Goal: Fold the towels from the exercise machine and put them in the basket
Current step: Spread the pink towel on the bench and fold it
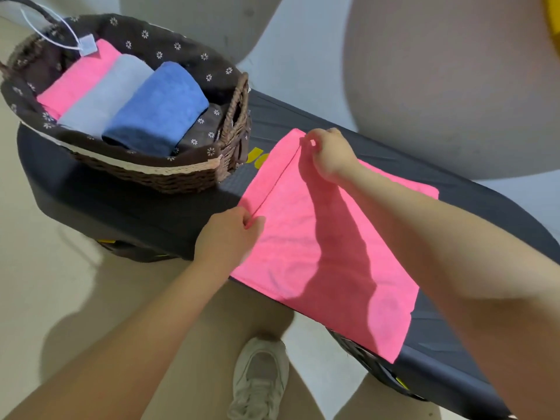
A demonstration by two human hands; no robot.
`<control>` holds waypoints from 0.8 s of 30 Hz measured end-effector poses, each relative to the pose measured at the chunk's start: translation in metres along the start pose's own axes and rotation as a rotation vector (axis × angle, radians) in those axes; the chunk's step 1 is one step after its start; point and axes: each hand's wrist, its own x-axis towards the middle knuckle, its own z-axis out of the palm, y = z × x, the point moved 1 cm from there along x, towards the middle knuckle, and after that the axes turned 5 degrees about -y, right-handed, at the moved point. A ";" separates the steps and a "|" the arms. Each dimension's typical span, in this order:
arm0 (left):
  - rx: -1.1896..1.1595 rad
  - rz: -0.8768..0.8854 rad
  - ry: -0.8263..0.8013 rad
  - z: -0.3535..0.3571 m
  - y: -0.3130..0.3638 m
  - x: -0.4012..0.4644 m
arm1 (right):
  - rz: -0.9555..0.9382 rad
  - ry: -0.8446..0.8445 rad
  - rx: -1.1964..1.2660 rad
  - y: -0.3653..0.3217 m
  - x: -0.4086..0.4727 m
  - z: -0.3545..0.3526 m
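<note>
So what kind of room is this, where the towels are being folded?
Probably a home gym or workout room. The pink towel is spread on a dark padded exercise machine, a large grey exercise ball sits behind it, and the person wears a sneaker.

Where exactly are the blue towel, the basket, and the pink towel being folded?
blue towel (160,107): head view, middle of its folded top.
basket (236,116): head view, woven handle at its right end.
pink towel being folded (291,237): head view, flat upper layer between the arms.
</note>
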 end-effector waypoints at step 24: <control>-0.266 0.030 -0.081 -0.020 0.000 0.004 | 0.006 0.200 0.169 0.013 0.016 -0.017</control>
